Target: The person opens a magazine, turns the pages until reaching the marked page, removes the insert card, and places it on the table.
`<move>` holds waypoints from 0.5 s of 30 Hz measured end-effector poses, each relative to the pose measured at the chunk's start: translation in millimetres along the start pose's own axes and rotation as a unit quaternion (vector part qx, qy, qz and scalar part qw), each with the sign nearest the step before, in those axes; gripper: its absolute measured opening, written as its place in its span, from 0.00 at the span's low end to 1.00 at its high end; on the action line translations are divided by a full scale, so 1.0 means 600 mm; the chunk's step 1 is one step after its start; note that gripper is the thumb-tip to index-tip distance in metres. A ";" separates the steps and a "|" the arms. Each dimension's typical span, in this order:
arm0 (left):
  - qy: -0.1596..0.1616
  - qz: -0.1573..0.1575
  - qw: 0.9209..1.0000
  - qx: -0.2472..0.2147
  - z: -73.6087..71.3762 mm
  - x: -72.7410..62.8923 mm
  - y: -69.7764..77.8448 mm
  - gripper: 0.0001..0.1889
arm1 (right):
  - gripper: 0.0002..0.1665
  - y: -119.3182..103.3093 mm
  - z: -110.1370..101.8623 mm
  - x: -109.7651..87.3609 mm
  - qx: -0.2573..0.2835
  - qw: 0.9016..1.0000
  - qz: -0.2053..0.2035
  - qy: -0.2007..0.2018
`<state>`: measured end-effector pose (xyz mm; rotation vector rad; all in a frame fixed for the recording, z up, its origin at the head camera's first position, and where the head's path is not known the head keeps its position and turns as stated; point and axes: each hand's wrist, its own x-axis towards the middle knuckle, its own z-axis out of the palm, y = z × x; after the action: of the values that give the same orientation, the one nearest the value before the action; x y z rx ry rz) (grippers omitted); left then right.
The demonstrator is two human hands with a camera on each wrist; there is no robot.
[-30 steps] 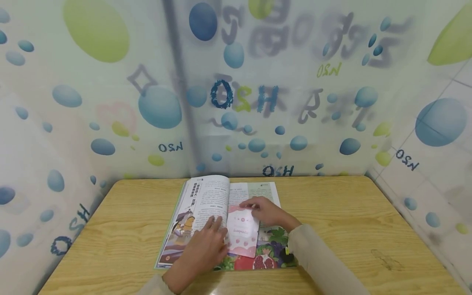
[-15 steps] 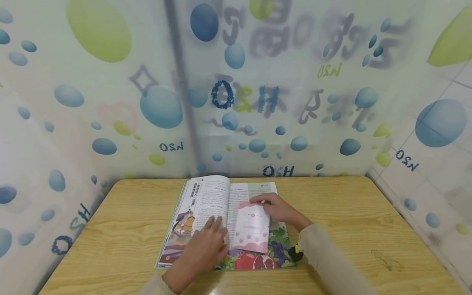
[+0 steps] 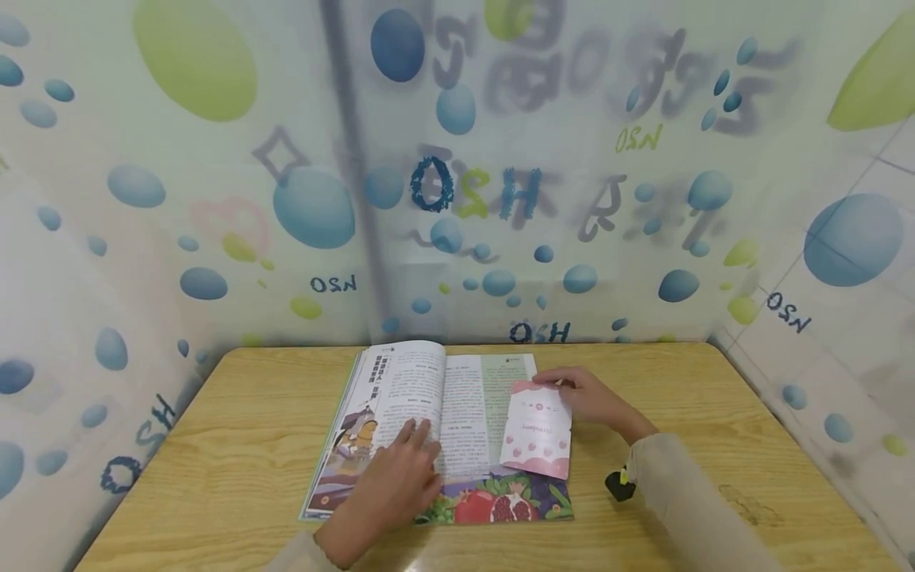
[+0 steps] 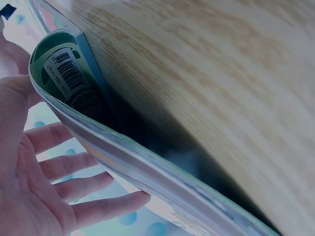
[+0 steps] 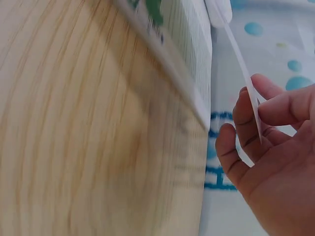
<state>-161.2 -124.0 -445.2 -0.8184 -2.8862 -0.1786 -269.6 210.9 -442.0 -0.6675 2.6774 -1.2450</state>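
Note:
An open magazine (image 3: 465, 413) lies on the table, with printed text and a fruit picture along its right page. My left hand (image 3: 400, 477) rests on the left page with its fingers fairly straight; the left wrist view shows those fingers (image 4: 93, 182) spread against the magazine, whose cover curves up and bears a barcode label (image 4: 66, 73). My right hand (image 3: 586, 397) pinches a pink and white card (image 3: 538, 433) with strawberries on it by its top right corner. In the right wrist view the thin card (image 5: 241, 59) is edge-on between thumb and fingers. It overlaps the right page's outer edge.
The wooden table (image 3: 679, 413) extends to both sides of the magazine. Behind it hangs a pale curtain (image 3: 600, 183) printed with blue and green drops. A small black object with a yellow part (image 3: 620, 485) shows beside the right sleeve.
My right hand has carried the card rightward, from beside the magazine's fold to the right page's outer edge, uncovering text. My left hand has stayed on the left page.

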 end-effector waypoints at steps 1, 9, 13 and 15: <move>-0.003 -0.001 1.000 -0.002 0.000 0.000 0.000 0.18 | 0.25 0.004 -0.005 -0.004 -0.004 1.000 0.004 0.003; -0.001 0.001 1.000 0.002 -0.001 0.000 -0.001 0.18 | 0.23 0.032 -0.046 -0.035 -0.019 1.000 0.011 0.014; 0.001 0.002 1.000 0.002 0.000 0.000 -0.001 0.18 | 0.23 0.045 -0.063 -0.048 -0.023 0.999 0.020 0.020; 0.005 0.004 1.000 0.003 0.000 -0.001 -0.001 0.17 | 0.24 0.051 -0.070 -0.054 -0.032 0.999 0.025 0.023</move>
<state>-161.2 -124.8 -445.3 -0.8260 -2.8728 -0.1725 -262.6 271.6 -439.9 -0.5827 2.7640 -1.1826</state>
